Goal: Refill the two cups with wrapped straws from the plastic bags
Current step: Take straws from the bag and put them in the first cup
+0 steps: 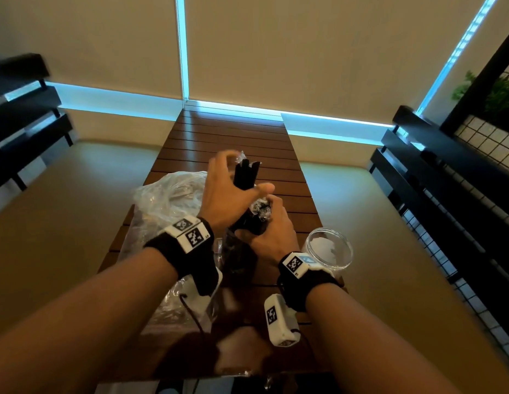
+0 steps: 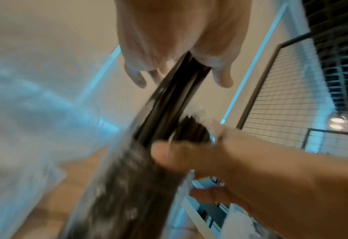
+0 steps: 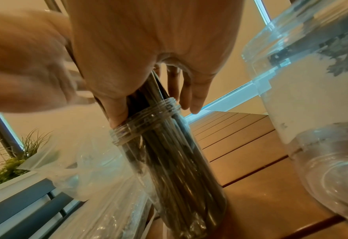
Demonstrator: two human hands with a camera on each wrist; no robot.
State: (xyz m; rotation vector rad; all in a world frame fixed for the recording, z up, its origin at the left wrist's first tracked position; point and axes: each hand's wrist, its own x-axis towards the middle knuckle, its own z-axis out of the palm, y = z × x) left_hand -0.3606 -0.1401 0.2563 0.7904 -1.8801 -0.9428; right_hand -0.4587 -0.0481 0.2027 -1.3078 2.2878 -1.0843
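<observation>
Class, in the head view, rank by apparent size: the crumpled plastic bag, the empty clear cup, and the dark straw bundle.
1. Plastic bag.
2. Empty clear cup and dark straw bundle: unsure, since hands hide much of the bundle.

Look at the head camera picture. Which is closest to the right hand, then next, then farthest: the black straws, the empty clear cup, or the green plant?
From the right hand:
1. Black wrapped straws: touching, held in its fingers, just left and above.
2. Empty clear cup: on the table, just to its right.
3. Green plant: far right, off the table, by the wire grid.
</observation>
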